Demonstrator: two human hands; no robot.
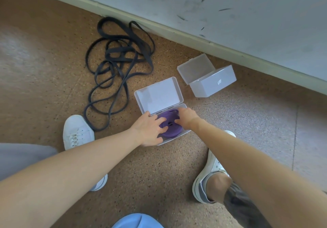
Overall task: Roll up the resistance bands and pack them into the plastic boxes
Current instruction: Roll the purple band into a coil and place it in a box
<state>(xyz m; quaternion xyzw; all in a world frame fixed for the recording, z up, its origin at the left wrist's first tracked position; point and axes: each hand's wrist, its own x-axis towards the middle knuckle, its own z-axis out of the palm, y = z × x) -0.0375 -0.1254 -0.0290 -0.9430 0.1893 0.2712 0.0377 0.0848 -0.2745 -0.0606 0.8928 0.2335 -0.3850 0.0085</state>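
Head view: a purple band [170,128] is lying coiled inside the nearer plastic box [184,132], which is sitting on the speckled floor [53,72] with its lid [159,95] standing open toward twelve o'clock. The left hand [150,128] is reaching in from eight o'clock, its fingers spread and fairly straight, pressing down on the coil. The right hand [185,117] is coming in from five o'clock with its thumb touching the coil and its fingers bending down over the far side of the box. They are hidden behind the back of the hand, so I cannot tell whether they are gripping the band.

At about two o'clock from this box, just apart from it, a second plastic box [212,84] is sitting with its own lid [194,67] open, close to the baseboard [230,49]. At ten to eleven o'clock, black bands [115,65] are lying loose and tangled on the floor. A white shoe [77,132] is standing at nine o'clock, another shoe [210,173] at five.
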